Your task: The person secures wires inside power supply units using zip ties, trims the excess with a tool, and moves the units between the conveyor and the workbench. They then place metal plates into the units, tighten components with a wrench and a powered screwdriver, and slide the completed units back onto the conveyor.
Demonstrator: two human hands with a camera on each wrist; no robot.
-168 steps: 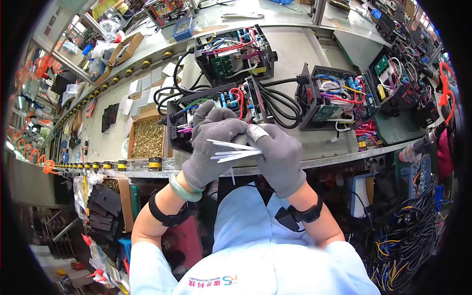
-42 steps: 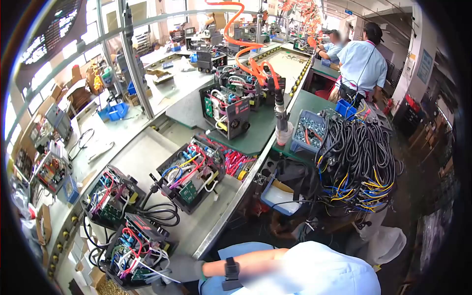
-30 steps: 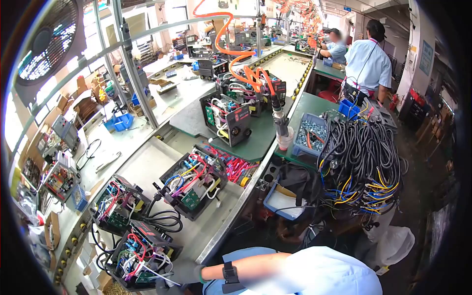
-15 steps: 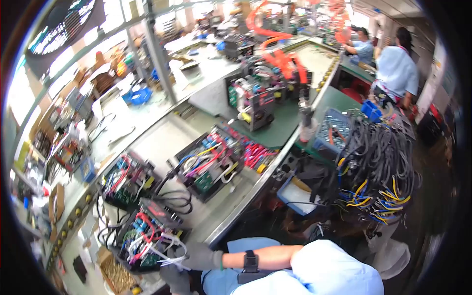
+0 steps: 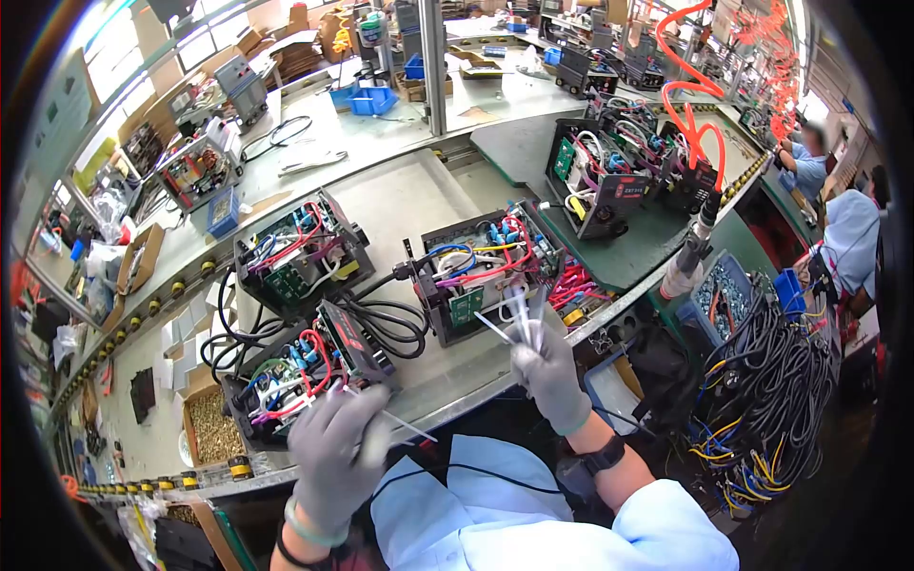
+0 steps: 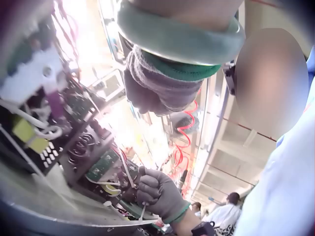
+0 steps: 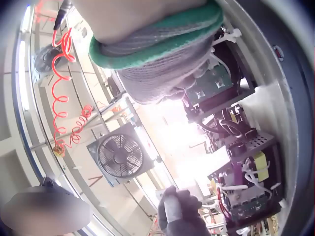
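Note:
In the head view my left hand (image 5: pixel 338 452), in a grey glove, is at the front of the nearest open machine unit (image 5: pixel 295 381), fingers curled at a thin white cable tie (image 5: pixel 405 421). My gloved right hand (image 5: pixel 550 376) is raised at the table's front edge, gripping a bundle of white cable ties (image 5: pixel 522 319) that fans out from its fingers. The bundle overlaps another open unit (image 5: pixel 466 276) full of coloured wires. In the left wrist view the right hand (image 6: pixel 162 194) is a fist with a tie end (image 6: pixel 143 212) below it.
A third open unit (image 5: pixel 300 252) stands behind, with black cables between the units. A box of small brass-coloured parts (image 5: pixel 214 428) is at left. More units stand on a green board (image 5: pixel 609 252); a heap of black cables (image 5: pixel 771 400) lies at right.
The head view swung right, then turned back toward the units. My hands were together at the nearest unit; the right hand has now moved off to the right with the bundle of cable ties.

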